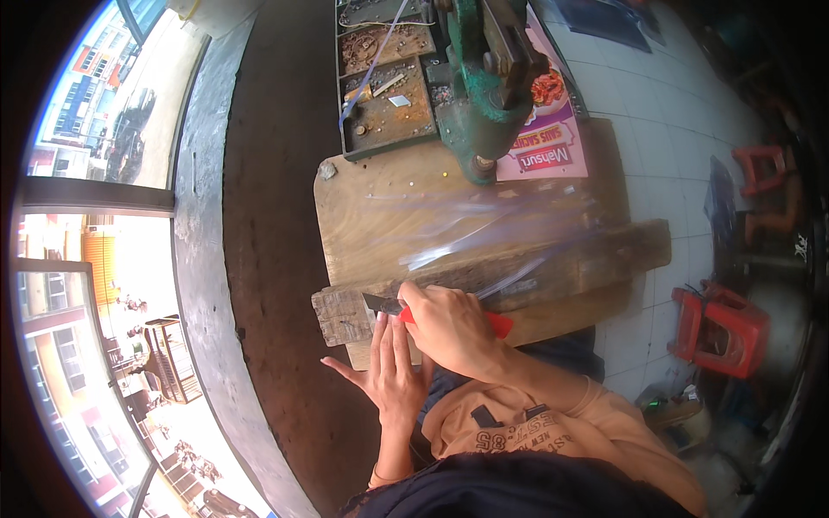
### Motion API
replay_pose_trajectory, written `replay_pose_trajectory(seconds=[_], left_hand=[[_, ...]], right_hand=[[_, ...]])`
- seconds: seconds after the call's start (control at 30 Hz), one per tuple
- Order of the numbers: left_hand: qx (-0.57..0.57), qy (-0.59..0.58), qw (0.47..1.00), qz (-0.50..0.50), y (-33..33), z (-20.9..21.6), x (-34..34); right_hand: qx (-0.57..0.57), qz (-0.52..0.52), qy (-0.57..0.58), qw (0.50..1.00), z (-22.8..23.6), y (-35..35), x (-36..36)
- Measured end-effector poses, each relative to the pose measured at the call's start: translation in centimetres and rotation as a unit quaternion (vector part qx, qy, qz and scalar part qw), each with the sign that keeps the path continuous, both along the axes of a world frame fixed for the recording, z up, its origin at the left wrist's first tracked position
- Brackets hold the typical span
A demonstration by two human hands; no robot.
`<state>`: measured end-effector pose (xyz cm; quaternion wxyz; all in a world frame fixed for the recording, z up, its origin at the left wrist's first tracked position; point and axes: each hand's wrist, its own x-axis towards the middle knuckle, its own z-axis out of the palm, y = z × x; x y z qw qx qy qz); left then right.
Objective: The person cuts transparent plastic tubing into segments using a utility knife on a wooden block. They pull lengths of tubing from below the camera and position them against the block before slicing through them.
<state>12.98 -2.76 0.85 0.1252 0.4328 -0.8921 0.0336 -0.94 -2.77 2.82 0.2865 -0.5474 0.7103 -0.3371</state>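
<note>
My right hand (453,324) is wrapped round the red handle of a cutter knife (380,304), whose dark blade points left over a worn wooden beam (341,312). Just below the blade, my left hand (394,380) has its fingers stretched out and the thumb spread to the side. Its fingertips are close to the blade; whether they touch it I cannot tell. Thin, clear plastic strips (432,252), smeared by motion, lie across the beam and the tabletop beyond my right hand. Some run up to that hand, and it partly hides their ends.
Beyond the wooden table (354,198) stands a green metal machine (479,104) beside a dark divided tray (414,138) of small scraps. A pink printed sheet (566,129) lies right of it. Red plastic stools (734,341) stand on the tiled floor. A window (95,207) is at left.
</note>
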Motion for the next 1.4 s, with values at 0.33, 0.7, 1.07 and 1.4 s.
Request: replay_pose_trajectory(seconds=[0.33,0.7,1.07,1.4], left_hand=[[0.093,-0.170,0.981,-0.013,0.0,4.2,-1.2],[0.075,-0.235,0.969,-0.029,0.3,4.2,-1.4],[0.094,-0.257,0.961,-0.031,0.4,4.7,-1.9],[0.049,-0.106,0.993,-0.022,0.0,4.6,-4.1]], right_hand=[[0.120,-0.004,0.066,0.991,3.3,4.2,-7.7],[0.269,-0.179,-0.002,0.947,3.9,11.7,-19.5],[0.293,-0.186,0.135,0.928,3.7,11.0,-18.5],[0.304,-0.209,0.140,0.919,3.7,11.2,-17.9]])
